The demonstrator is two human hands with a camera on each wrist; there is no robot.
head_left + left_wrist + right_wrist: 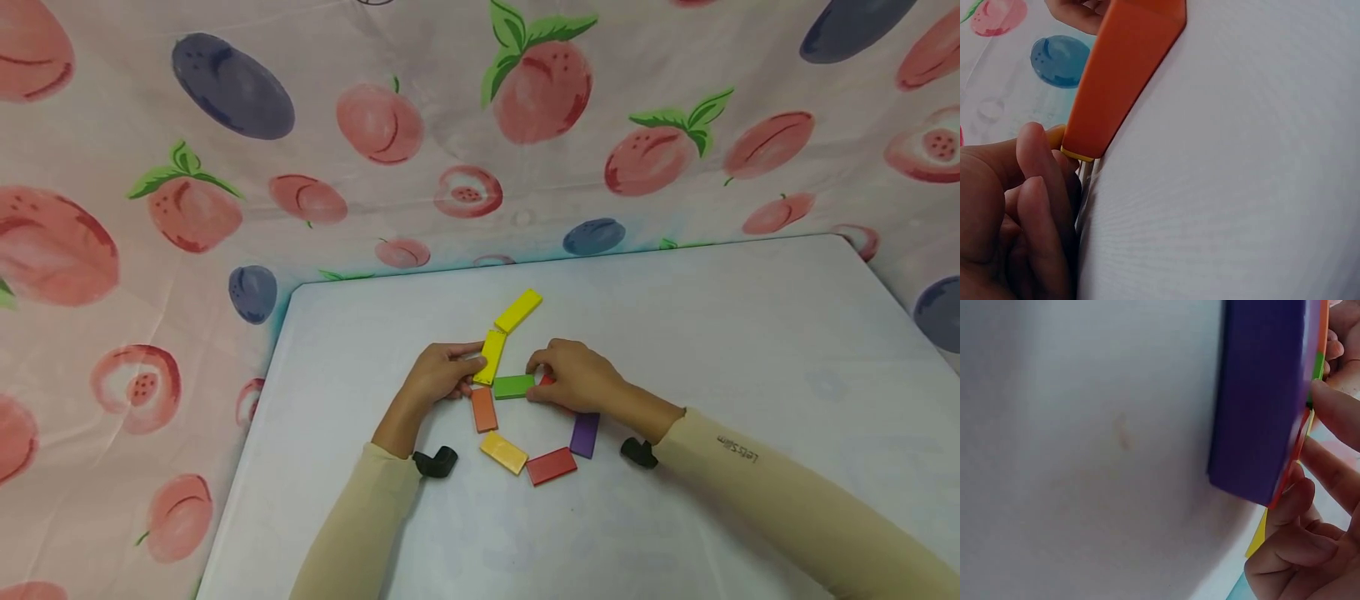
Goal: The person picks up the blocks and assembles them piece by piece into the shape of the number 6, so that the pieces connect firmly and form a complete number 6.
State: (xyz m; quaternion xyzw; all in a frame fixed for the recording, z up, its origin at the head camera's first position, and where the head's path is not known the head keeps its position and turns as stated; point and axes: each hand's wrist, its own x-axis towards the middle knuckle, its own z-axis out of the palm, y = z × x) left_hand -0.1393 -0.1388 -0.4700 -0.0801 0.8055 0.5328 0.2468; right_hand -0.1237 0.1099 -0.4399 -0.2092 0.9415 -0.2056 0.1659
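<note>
Several flat coloured blocks lie end to end on the white table. In the head view my left hand (438, 371) holds the lower yellow block (491, 354) by its left edge. My right hand (577, 375) pinches the right end of the green block (513, 387) between thumb and fingers. A red block (547, 380) shows only in part under that hand. Just below my left hand lies an orange block (484, 410), seen large in the left wrist view. A purple block (585, 436) stands out close in the right wrist view, beside my right fingers (1335, 475).
A second yellow block (519, 312) slants away at the top. An amber block (504, 452) and another red block (552, 467) form the near side of the ring. Fruit-printed cloth (450, 125) hangs behind the white table (750, 333). Each wrist wears a black camera (436, 462).
</note>
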